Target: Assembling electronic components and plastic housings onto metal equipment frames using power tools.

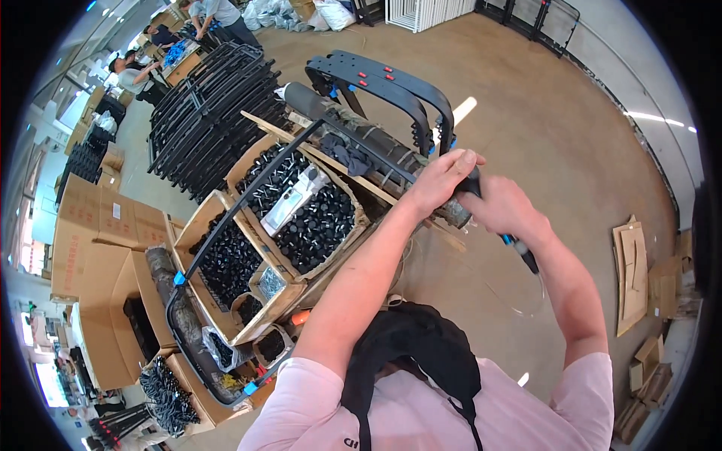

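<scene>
Both my hands are together at the near end of a padded horizontal post. My left hand is closed around the end of a bent black tubular frame, which has blue pieces on it and stretches down past the boxes at left. A black part shows between my hands. My right hand is closed beside it, and a black-and-blue stick-shaped piece sticks out below that hand, with a thin cord near its tip. My fingers hide where these parts meet.
An open box of black knobs holds a phone-like device. Beside it stands a wooden bin of black parts. Curved black frames rest over the post. Stacked black racks, cartons and several people are further left.
</scene>
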